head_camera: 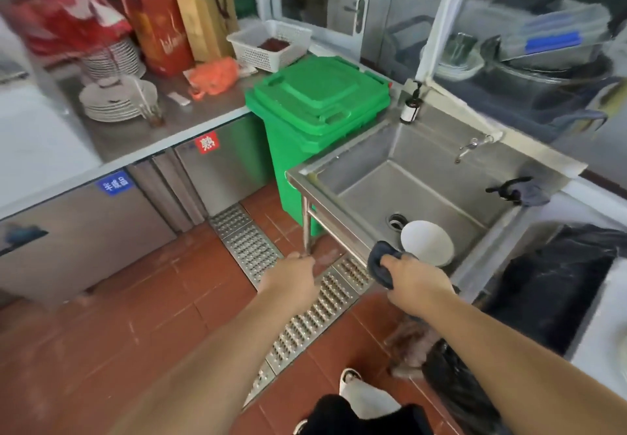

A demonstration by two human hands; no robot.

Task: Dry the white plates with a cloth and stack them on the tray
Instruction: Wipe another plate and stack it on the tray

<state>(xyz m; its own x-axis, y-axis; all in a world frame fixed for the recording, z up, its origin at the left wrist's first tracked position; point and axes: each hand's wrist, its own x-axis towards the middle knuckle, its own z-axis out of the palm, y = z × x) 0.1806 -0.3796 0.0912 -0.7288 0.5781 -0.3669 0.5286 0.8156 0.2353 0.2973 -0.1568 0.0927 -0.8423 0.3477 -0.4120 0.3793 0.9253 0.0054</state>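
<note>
Plate [428, 243] lies tilted in the sink [366, 177], near the drain [397, 221] and just beyond the right hand [415, 285]. That hand's fingers curl round a dark cloth [380, 263] at the sink's front rim (the cloth seems to touch the plate's near edge, though I cannot tell). Left hand [290, 280] reaches out over the floor grate [251, 248], fingers turned away, their state unclear. More plates [117, 100] are stacked on the counter [190, 119].

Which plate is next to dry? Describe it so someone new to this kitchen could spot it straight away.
Find the steel sink right of the green bin. In its basin, by the drain, lies one white plate, just beyond the right hand gripping the dark cloth. It lies alone; the other plates sit stacked on the far counter.
</note>
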